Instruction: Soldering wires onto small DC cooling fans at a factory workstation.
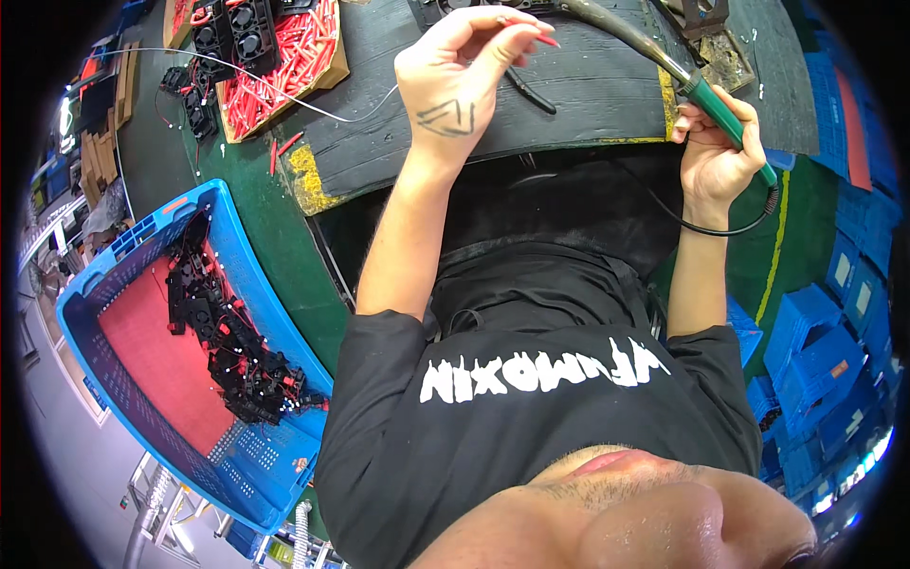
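Observation:
My left hand (pixel 455 81) is raised over the dark work table (pixel 370 123), thumb and fingers pinched on a thin red piece (pixel 545 40) with a pale tip. A thin pale wire (pixel 332 116) runs from the left toward this hand. My right hand (pixel 716 161) grips the green handle of a soldering iron (pixel 716 109); its metal barrel points up and left toward the far middle of the table. Near that end sits a black part (pixel 431 13), partly hidden by my left hand. A black cord (pixel 711 231) hangs from the handle.
A cardboard box of red pieces (pixel 284 71) with black fans (pixel 251 43) stands at far left. The blue crate (pixel 85 322), left of me, holds black parts (pixel 251 365) with cables. A metal stand (pixel 706 19) stands at far right. Blue bins (pixel 815 351) are stacked at right.

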